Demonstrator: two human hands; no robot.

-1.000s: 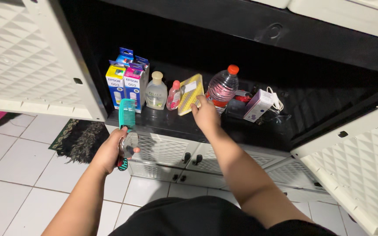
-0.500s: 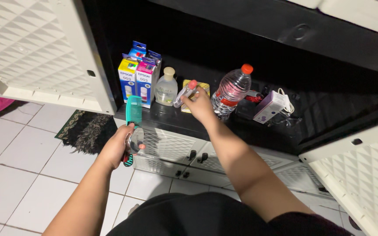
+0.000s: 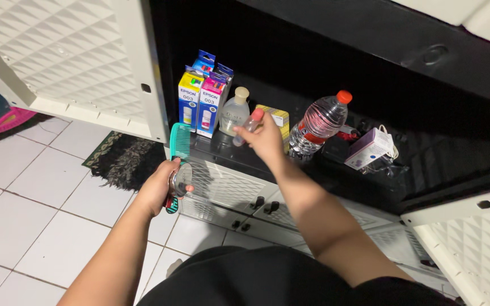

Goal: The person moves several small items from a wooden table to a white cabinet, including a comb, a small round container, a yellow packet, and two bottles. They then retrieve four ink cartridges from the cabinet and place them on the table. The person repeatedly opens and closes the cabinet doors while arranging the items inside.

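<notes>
Fingers of the right hand (image 3: 266,137) have just lifted a small pink-capped tube (image 3: 247,126) off the shelf (image 3: 336,181), closed around it, while the left hand (image 3: 160,190) stays clenched on a teal comb (image 3: 178,148).

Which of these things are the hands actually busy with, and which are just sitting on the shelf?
In hand:
left hand: teal comb, small round mirror
right hand: small pink-capped bottle

Lying about:
ink boxes
clear lotion bottle
yellow box
water bottle
purple box

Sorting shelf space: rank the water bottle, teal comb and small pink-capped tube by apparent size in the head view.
1. Water bottle, largest.
2. Teal comb, though the left hand hides part and it sits nearer the camera.
3. Pink-capped tube in the right hand, smallest.
</notes>
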